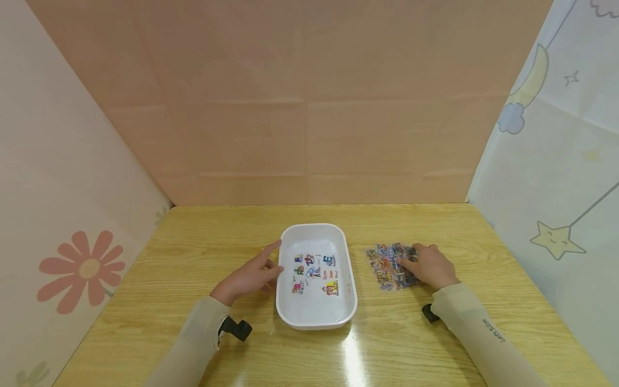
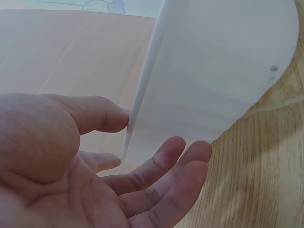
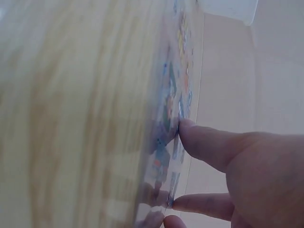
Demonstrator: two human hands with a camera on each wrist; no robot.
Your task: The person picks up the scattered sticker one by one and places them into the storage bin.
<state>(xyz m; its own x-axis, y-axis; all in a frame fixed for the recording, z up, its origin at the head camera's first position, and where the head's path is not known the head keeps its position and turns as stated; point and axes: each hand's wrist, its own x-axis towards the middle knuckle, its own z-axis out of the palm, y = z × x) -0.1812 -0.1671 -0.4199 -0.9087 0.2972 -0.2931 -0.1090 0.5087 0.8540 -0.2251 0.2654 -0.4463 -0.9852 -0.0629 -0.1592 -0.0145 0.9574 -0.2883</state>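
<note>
A white rectangular plastic tray point(image 1: 316, 309) sits mid-table, with colourful cartoon and letter stickers point(image 1: 311, 267) over its inside bottom. At its left side, my left hand point(image 1: 252, 277) rests its thumb and index fingertips at the rim. The other fingers bend loosely beside the tray's outer wall point(image 2: 204, 71), as the left wrist view shows. To the right of the tray lies a clear sheet of small, colourful stickers point(image 1: 387, 267). My right hand point(image 1: 432, 265) touches this sheet's right part with thumb and fingertips, covering some of it.
The wood-grain table point(image 1: 217, 226) meets a tan back wall covering point(image 1: 309, 150). A flower-print panel point(image 1: 72, 177) stands on the left, and a moon-and-star panel point(image 1: 570, 161) on the right. Black wrist straps point(image 1: 237, 328) show below the sleeves.
</note>
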